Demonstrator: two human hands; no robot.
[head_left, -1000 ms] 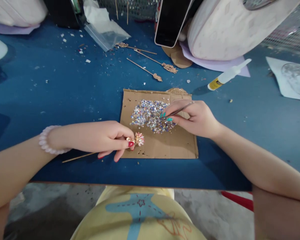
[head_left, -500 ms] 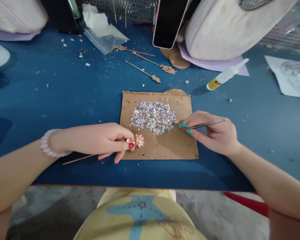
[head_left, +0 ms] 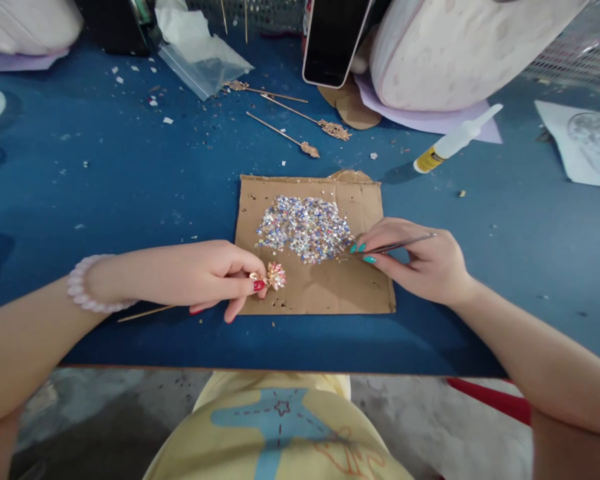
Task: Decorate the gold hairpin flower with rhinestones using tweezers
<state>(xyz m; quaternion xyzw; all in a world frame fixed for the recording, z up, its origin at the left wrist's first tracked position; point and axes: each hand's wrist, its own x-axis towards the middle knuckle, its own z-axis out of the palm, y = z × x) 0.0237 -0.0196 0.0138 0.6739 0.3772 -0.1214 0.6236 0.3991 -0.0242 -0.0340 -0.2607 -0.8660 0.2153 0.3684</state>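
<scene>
My left hand point(head_left: 220, 275) pinches a gold hairpin by its flower-shaped head point(head_left: 276, 275), which is set with pink and clear stones. The thin stem of that hairpin passes under the hand and shows again near my wrist. Between the fingertips of my right hand point(head_left: 415, 260) is a pair of tweezers point(head_left: 400, 245), their tips at the lower right edge of a pile of small glittering rhinestones point(head_left: 305, 227). Whether the tips hold a stone is too small to tell. The pile lies on a piece of cardboard point(head_left: 330, 293) under both hands.
Beyond the cardboard lie several gold hairpins point(head_left: 309, 149) and a clear plastic bag point(head_left: 205, 63). A glue bottle point(head_left: 445, 147) with a yellow label stands at right, near a paper with a round print point(head_left: 587, 143). A phone point(head_left: 335, 43) leans at the back beside a white rounded object point(head_left: 460, 53).
My right hand has shifted slightly left, bringing the tweezers closer to the rhinestones. My left hand keeps its pinch on the hairpin. The whole view has shifted a little.
</scene>
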